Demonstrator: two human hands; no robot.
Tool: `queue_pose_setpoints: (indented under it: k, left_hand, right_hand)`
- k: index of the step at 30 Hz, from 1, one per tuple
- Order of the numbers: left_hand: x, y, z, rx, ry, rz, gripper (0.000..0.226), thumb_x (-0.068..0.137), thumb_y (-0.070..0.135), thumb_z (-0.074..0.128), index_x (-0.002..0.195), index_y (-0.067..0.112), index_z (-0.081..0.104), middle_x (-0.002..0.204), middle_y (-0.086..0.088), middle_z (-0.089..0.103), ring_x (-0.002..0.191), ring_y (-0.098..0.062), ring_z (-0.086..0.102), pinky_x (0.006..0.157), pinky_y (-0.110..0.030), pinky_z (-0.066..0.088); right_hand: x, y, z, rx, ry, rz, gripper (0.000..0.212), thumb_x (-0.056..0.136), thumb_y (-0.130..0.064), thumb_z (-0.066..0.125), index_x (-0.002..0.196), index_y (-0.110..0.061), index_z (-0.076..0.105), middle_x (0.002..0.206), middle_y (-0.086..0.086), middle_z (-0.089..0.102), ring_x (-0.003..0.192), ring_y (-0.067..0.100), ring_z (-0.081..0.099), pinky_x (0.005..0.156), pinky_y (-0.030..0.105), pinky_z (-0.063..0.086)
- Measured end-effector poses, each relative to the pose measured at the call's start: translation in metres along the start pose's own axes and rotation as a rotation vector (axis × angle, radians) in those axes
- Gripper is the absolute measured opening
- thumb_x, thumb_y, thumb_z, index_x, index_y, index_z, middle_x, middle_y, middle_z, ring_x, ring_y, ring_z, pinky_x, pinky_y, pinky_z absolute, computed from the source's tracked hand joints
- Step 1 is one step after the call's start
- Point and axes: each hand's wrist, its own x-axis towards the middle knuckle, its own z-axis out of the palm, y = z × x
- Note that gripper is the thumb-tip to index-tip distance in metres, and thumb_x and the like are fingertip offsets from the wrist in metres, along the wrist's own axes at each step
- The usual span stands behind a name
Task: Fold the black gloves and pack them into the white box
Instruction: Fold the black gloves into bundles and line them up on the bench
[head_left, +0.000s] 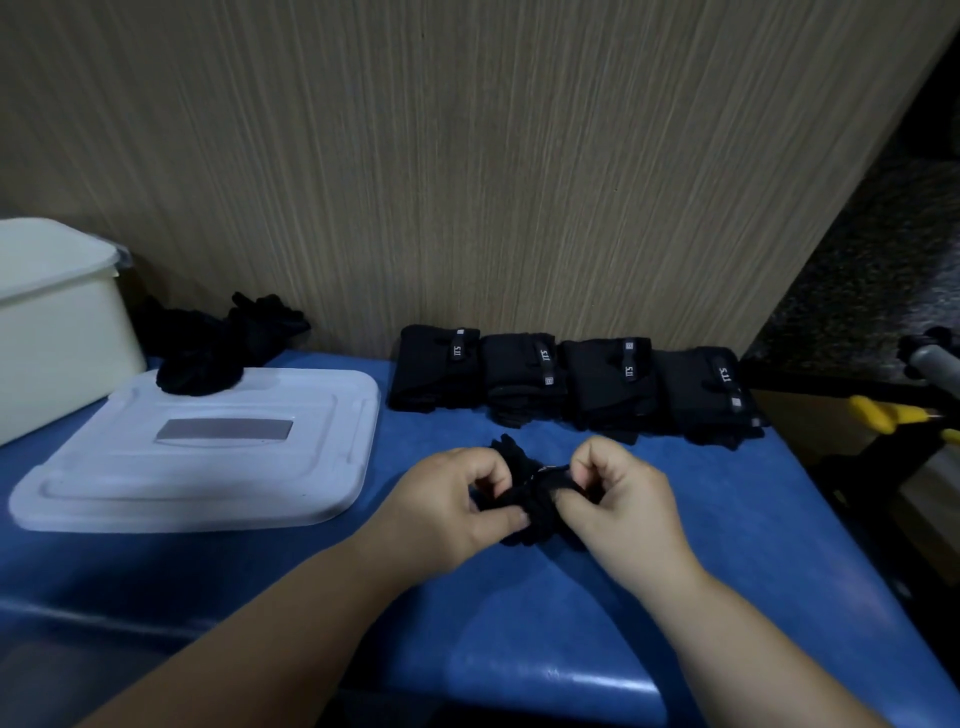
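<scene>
Four folded gloves (608, 379) tagged 5.11 (print sideways), left hand (454, 501) and right hand (621, 499) pinching one bunched glove (532, 501)

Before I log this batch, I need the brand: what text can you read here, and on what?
"5.11": white print, sideways, on the straps of the four folded gloves; blurred, so unsure.
Small square tags on those straps: too small to read.
Grey panel on the lid: no text shows.
Black glove gripped by left hand and right hand: none shows.
</scene>
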Motion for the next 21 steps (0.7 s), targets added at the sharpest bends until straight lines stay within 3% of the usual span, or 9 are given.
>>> queue_pose_setpoints:
  k: [3,6,11,18,21]
  left_hand:
    - [0.001,-0.002,0.0,0.004,0.087,0.005,0.025,0.081,0.02,0.072,0.068,0.02,0.051,0.053,0.014,0.051,0.041,-0.001,0.039,0.044,-0.012,0.03]
    - [0.004,-0.006,0.0,0.026,0.204,-0.02,0.026,0.082,0.022,0.068,0.065,0.022,0.048,0.053,0.012,0.05,0.045,-0.003,0.041,0.046,-0.016,0.033]
    - [0.006,-0.009,0.0,0.064,0.284,-0.014,0.027,0.085,0.021,0.061,0.067,0.018,0.041,0.048,0.008,0.04,0.046,-0.007,0.035,0.046,-0.023,0.03]
    - [0.001,-0.001,0.006,0.04,0.28,0.009,0.027,0.087,0.024,0.059,0.07,0.019,0.038,0.049,0.007,0.042,0.046,-0.006,0.033,0.047,-0.028,0.032]
    - [-0.002,0.004,0.01,0.029,0.266,0.047,0.032,0.087,0.022,0.062,0.068,0.022,0.037,0.047,0.008,0.041,0.045,-0.007,0.032,0.046,-0.026,0.031]
  right_hand:
    - [0.001,-0.002,-0.001,0.169,-0.066,0.006,0.022,0.073,-0.022,0.067,0.066,-0.027,0.046,0.06,-0.011,0.044,0.058,0.005,0.04,0.055,0.024,0.037]
    - [0.001,-0.005,-0.001,0.272,-0.151,0.005,0.021,0.073,-0.021,0.069,0.069,-0.027,0.049,0.066,-0.01,0.047,0.063,0.007,0.044,0.06,0.024,0.04]
    - [-0.002,-0.011,0.0,0.34,-0.231,0.006,0.042,0.063,0.001,0.084,0.082,-0.022,0.055,0.072,-0.008,0.057,0.067,0.006,0.053,0.068,0.02,0.047]
    - [-0.002,-0.016,0.004,0.268,-0.074,0.019,0.041,0.069,0.006,0.078,0.084,-0.019,0.049,0.062,-0.01,0.048,0.06,0.006,0.046,0.06,0.019,0.041]
    - [0.0,-0.012,0.001,0.178,0.018,0.018,0.04,0.072,0.003,0.074,0.08,-0.026,0.049,0.058,-0.01,0.046,0.057,0.007,0.044,0.061,0.028,0.043]
